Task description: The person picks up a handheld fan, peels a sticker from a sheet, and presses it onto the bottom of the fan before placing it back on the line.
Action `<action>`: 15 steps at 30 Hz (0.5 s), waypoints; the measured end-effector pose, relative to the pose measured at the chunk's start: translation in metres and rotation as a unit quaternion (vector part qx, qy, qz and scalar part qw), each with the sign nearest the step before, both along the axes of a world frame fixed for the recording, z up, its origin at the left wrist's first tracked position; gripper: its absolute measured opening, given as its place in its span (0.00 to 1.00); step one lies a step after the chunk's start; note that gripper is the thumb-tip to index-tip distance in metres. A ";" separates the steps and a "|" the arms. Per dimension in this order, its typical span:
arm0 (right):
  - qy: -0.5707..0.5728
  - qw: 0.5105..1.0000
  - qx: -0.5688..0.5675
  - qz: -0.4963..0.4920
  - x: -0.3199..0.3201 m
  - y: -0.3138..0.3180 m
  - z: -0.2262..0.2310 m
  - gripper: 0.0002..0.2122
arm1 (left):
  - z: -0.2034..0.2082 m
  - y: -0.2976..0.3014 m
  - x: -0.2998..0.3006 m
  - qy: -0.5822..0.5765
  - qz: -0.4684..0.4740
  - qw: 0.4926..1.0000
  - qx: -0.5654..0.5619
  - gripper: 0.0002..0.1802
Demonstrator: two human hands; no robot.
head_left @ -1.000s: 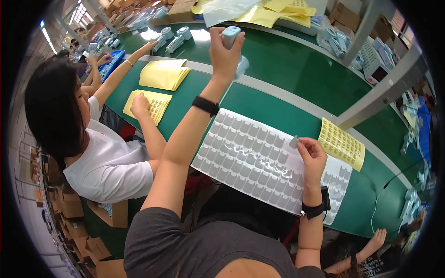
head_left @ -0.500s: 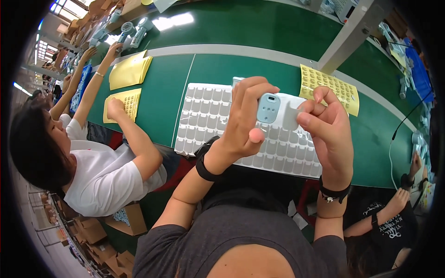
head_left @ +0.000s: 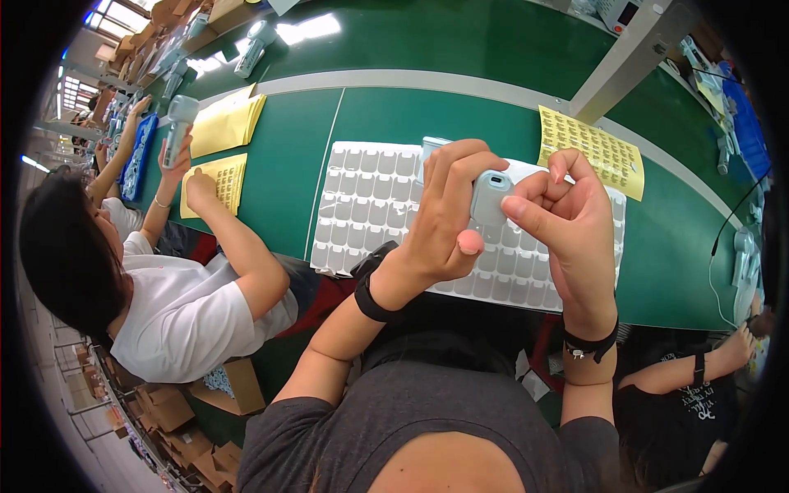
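My left hand [head_left: 444, 205] is wrapped round a light-blue handheld device [head_left: 496, 178], whose end face with a small charging port is turned up toward me. More of its body shows beyond my fingers. A grey rounded sticker [head_left: 486, 205] lies over this end face below the port, covering the screw holes. My right hand [head_left: 571, 209] pinches at the sticker's right edge, thumb against it and the other fingers curled. Beneath both hands lies a white sheet of grey rounded stickers [head_left: 370, 189] in rows, partly hidden by them.
Yellow label sheets [head_left: 588, 152] lie right on the green table [head_left: 288, 164], and yellow stacks [head_left: 226, 127] lie left. A metal post [head_left: 629, 62] rises at far right. Left, a co-worker [head_left: 181, 304] holds a light-blue handheld fan [head_left: 177, 127]. Another person's arm [head_left: 690, 374] is at right.
My right hand has brought the grey sticker left onto the device's end face, over the screw holes. My left hand has shifted slightly right. The co-worker at left has lifted a handheld fan.
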State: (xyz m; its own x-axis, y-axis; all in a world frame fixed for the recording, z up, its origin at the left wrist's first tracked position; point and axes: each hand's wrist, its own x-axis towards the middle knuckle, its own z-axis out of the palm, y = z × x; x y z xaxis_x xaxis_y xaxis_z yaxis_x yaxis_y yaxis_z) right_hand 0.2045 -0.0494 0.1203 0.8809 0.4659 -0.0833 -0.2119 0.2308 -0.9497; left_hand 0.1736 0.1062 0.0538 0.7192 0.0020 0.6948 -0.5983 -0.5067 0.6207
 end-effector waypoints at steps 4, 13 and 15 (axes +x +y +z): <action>-0.003 1.000 0.004 -0.002 -0.001 0.002 -0.002 0.19 | -0.002 0.001 0.000 0.002 0.008 1.000 0.004 0.49; -0.014 1.000 0.004 -0.012 -0.004 0.003 -0.004 0.19 | -0.003 -0.001 -0.002 0.003 0.011 1.000 0.002 0.47; -0.016 1.000 0.000 -0.015 -0.005 0.003 -0.004 0.19 | -0.004 -0.001 -0.002 0.002 0.011 1.000 0.002 0.47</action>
